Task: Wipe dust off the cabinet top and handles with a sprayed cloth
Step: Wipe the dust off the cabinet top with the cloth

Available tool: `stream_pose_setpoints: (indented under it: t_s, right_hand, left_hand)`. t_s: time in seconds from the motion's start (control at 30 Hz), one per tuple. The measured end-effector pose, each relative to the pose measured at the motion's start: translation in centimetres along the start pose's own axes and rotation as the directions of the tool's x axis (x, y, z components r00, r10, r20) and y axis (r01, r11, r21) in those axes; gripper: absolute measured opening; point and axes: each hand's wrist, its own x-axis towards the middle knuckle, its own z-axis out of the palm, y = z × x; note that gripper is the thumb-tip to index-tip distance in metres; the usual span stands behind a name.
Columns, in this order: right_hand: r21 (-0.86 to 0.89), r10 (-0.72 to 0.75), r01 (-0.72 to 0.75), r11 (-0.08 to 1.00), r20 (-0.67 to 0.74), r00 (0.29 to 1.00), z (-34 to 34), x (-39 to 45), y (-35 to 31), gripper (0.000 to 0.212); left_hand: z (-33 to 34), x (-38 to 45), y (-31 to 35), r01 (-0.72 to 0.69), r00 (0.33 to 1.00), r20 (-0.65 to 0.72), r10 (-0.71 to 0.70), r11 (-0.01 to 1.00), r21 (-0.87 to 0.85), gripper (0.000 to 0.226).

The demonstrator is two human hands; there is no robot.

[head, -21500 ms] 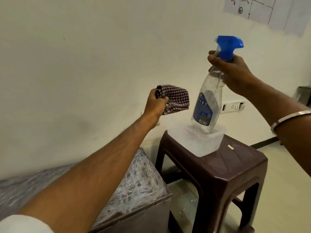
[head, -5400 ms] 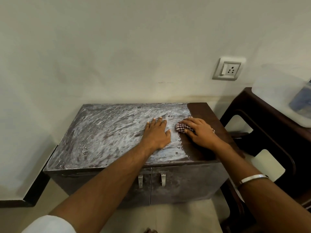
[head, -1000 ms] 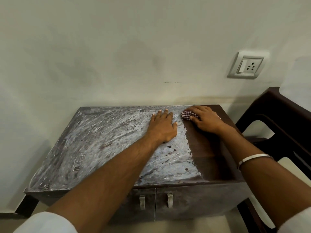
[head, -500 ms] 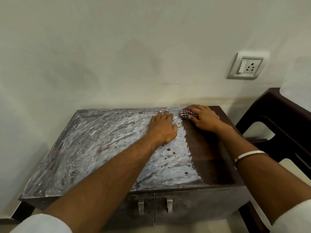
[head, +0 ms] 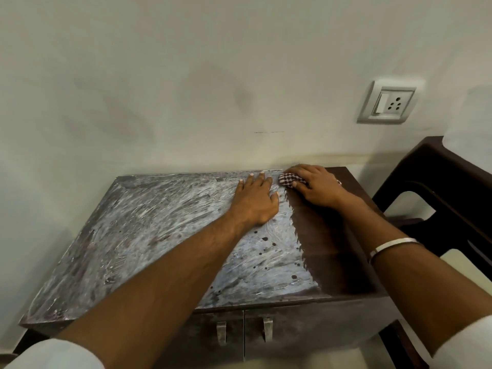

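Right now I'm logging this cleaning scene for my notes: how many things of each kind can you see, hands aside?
Cabinet: 1
Cabinet door handles: 2
Checked cloth: 1
Wall socket: 1
Dark brown plastic stool: 1
Metal bangle: 1
Total: 7

Nothing legible shows anywhere in the view. The wall socket plate (head: 386,105) at two o'clock carries a plain rocker switch and pin holes (no lettering on either). The cabinet top (head: 149,235), at six o'clock, bears only dust smears and dark droplets, no marks or print.
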Motion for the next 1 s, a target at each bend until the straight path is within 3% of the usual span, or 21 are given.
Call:
stream_pose_setpoints:
  t_s: [0.17,0.37,0.57,0.8,1.0]
  right_hand:
    - [0.029,-0.012,0.012,1.000,0.015,1.000,-0.3,-0.6,1.0,0.046]
    - [0.010,0.087,-0.087,0.996,0.029,0.996,-0.9,1.0,-0.4,0.047]
    - [0.034,0.009,-0.010,0.999,0.032,0.999,-0.5,0.3,0.5,0.046]
    - [0.010,0.108,-0.108,0.994,0.046,0.993,-0.9,2.0,-0.2,0.049]
    - [0.060,0.014,-0.016,0.998,0.024,1.000,-0.8,1.6,0.5,0.047]
  left_hand:
    - [0.0,0.3,-0.2,0.004,1.000,-0.002,-0.004,1.000,0.010,0.061]
    - [0.2,0.1,-0.3,-0.009,1.000,-0.004,0.009,1.000,0.003,0.060]
    - [0.0,0.6,-0.4,0.000,1.000,-0.007,0.000,1.000,0.011,0.061]
    - [0.1,0.3,-1.0,-0.001,1.000,-0.015,0.001,1.000,0.004,0.061]
    - [0.0,0.6,-1.4,0.002,1.000,-0.021,-0.002,1.000,0.002,0.061]
